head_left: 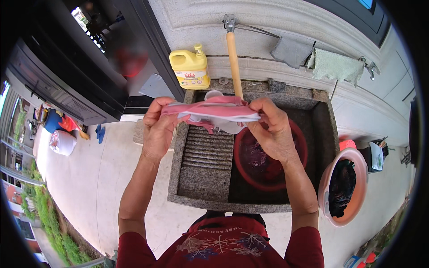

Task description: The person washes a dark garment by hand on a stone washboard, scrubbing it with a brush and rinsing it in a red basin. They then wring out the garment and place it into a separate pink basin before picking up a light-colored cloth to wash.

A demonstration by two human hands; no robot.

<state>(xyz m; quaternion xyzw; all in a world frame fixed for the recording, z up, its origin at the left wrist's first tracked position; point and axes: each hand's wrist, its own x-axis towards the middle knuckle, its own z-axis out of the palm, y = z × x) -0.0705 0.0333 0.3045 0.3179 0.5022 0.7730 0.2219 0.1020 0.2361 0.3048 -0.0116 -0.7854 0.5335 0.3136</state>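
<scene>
A pink garment with white edging (210, 109) is stretched level between my two hands, above a speckled stone sink (200, 187). My left hand (157, 127) pinches its left end between thumb and fingers. At the other end, my right hand (272, 129) grips the edge with thumb and bent fingers. Loose pink and white folds hang below the stretched band; what kind of garment it is cannot be made out. Under my right forearm, a red basin (239, 167) of dark water stands in the sink. The ribbed washboard surface (206, 149) lies below the garment.
A yellow pump jug (191, 71) stands behind the sink. A wooden stick (233, 62) leans by the wall tap (229, 21). To the right, a pink tub (360, 190) holds dark clothes (342, 187). Cloths (337, 66) hang on the wall; a dark doorway opens at left.
</scene>
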